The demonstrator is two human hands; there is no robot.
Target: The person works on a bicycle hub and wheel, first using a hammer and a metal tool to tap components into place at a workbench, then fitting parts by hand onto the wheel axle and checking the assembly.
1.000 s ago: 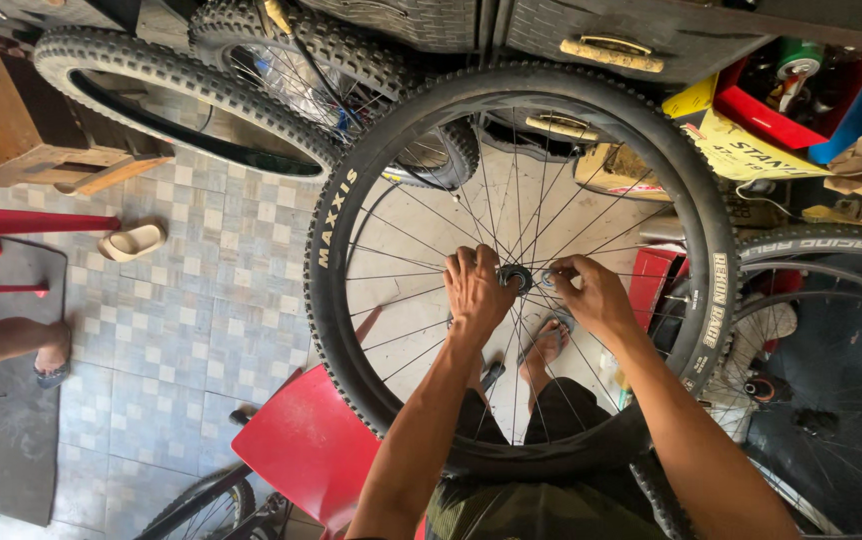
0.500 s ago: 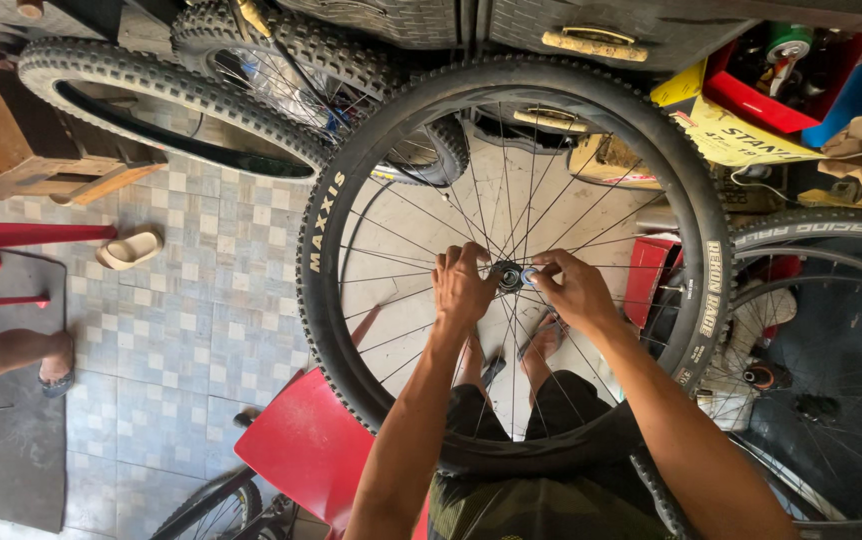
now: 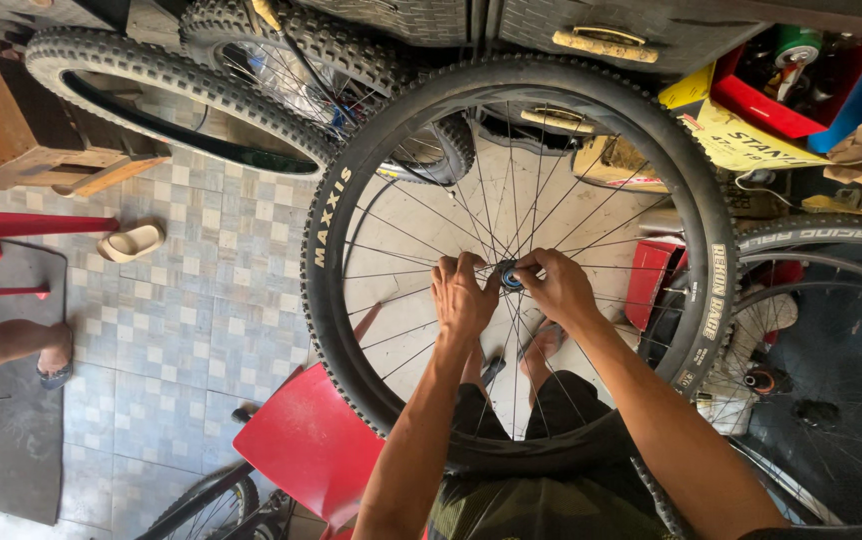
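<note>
I am holding the black knobby-tyred spoked bicycle wheel (image 3: 521, 260) upright, left hand (image 3: 463, 296) and right hand (image 3: 557, 287) both pinching its small blue-ringed hub (image 3: 509, 275); hub work seems midway, the wheel unmounted.

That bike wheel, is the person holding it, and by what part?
Yes. Both hands, left hand and right hand, grip the bicycle wheel at its central hub, fingers among the spokes.

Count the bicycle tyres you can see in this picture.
5. One on the wheel held by both hands; two knobby ones top left; one at right; one bottom left. Others may be hidden.
</note>
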